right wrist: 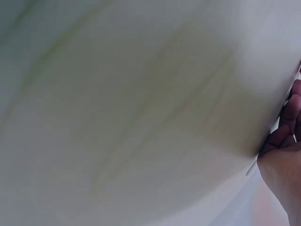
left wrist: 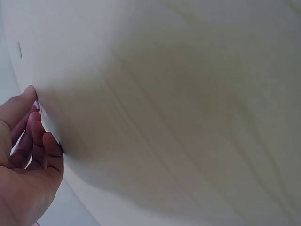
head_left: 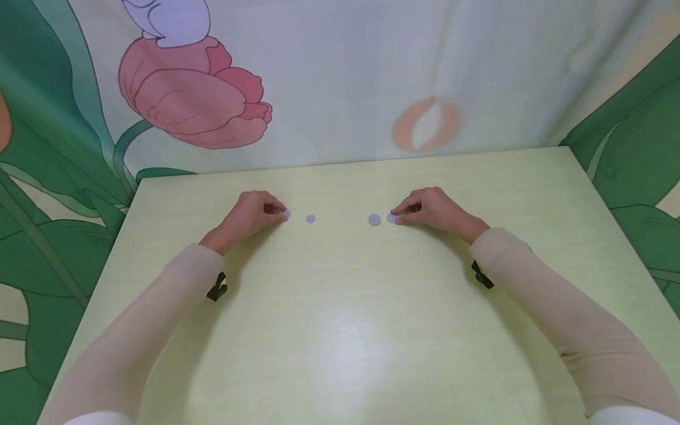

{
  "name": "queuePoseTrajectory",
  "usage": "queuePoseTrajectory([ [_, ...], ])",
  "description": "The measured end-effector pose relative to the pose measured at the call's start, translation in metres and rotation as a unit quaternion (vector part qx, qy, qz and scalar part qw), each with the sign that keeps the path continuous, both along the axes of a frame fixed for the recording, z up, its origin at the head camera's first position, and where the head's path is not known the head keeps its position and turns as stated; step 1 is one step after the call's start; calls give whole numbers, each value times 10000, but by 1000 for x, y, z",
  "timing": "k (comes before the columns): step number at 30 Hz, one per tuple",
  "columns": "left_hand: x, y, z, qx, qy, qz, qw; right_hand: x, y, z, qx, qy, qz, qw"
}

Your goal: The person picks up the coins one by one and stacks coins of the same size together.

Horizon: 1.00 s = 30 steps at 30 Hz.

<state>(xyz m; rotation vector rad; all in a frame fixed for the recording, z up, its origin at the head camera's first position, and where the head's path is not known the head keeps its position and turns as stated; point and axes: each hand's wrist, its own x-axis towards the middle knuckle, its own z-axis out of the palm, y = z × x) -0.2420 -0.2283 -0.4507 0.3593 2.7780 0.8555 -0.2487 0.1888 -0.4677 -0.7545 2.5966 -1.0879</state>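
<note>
My left hand (head_left: 254, 211) is at the far left part of the table and pinches a small flat pale-purple disc (head_left: 287, 213) between thumb and fingertips. A similar disc (head_left: 311, 218) lies flat a little to its right. On the other side, my right hand (head_left: 431, 208) holds the edge of another pale disc (head_left: 392, 218) at its fingertips. Just left of that one lies a slightly larger-looking disc (head_left: 374, 219). In the left wrist view a thin disc (left wrist: 19, 50) lies beyond the fingers. The right wrist view shows only part of the right hand (right wrist: 287, 136), its fingertips cut off.
Everything lies on a pale yellow-green table (head_left: 340, 295). A curtain (head_left: 340, 77) printed with flowers and leaves hangs behind the table's far edge. Dark straps (head_left: 216, 287) show under both sleeves.
</note>
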Motion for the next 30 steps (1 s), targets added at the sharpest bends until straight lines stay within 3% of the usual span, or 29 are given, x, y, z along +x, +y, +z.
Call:
queuePoseTrajectory([
  [8, -5, 9, -3, -279, -153, -71, 9995, -4, 3, 0, 54, -2, 74, 10000],
  [22, -2, 7, -4, 2, -165, 61, 9998, -7, 1, -4, 91, -123, 14, 9999],
  [30, -5, 13, 0, 421, 176, 93, 9989, -6, -2, 1, 149, -98, -31, 9998],
])
